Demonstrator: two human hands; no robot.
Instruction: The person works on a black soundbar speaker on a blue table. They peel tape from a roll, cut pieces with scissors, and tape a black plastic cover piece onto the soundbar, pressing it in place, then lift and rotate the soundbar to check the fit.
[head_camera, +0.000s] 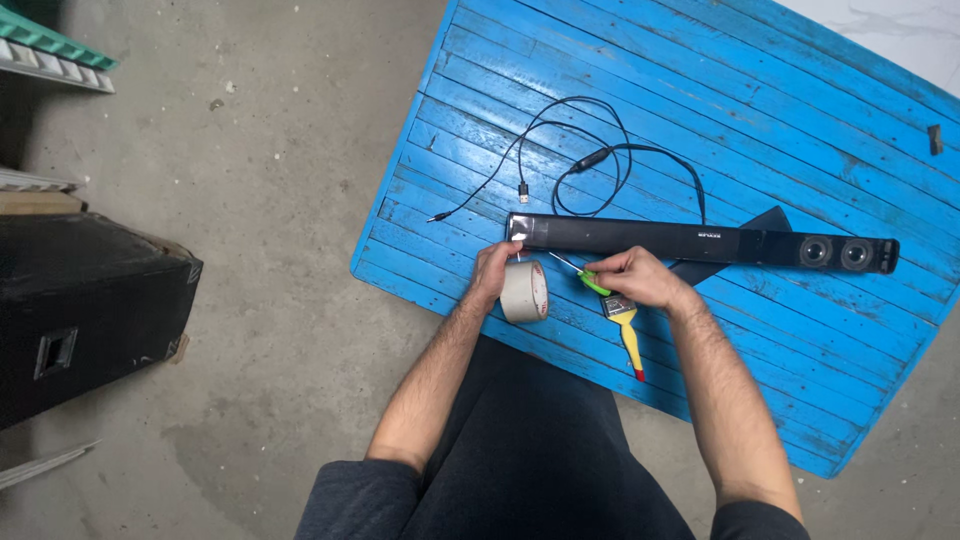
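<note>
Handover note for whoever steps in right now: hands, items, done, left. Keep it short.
Left hand: grips the tape roll standing on edge, fingertips at the left end of the black soundbar.
Right hand: holds a green-handled screwdriver, tip pointing toward that same end.
Yellow-handled tool lies on the blue slatted table below the right hand. Black cables lie loose behind the soundbar.
Done: a short strip of tape seems to reach the bar's end; hard to confirm.
Left: judging by the pose, work on the left end is unfinished.
</note>
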